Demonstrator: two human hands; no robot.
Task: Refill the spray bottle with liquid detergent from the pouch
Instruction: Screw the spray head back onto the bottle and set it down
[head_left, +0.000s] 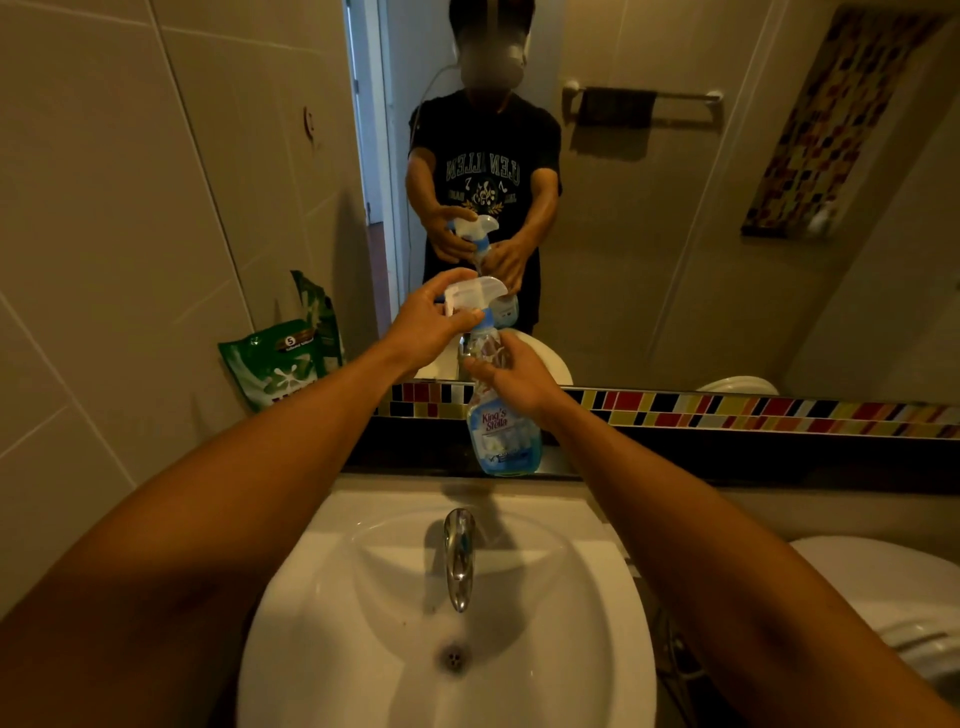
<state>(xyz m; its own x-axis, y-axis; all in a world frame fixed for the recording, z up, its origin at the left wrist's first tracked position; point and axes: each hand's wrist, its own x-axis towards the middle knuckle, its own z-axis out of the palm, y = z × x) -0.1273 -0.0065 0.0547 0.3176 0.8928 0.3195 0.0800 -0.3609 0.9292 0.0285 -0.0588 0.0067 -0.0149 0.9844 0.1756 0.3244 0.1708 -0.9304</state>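
Note:
A clear blue spray bottle with a blue and white label stands upright on the dark ledge behind the sink. My right hand grips its upper body and neck. My left hand is closed around the white and blue trigger sprayer head at the bottle's top. The head sits on the neck; whether it is screwed tight cannot be told. A green detergent pouch leans against the tiled wall at the ledge's left end, apart from both hands.
A white sink with a chrome tap lies below my arms. A mirror above the ledge reflects me and the bottle. A strip of coloured mosaic tiles runs under it. A white toilet stands at the right.

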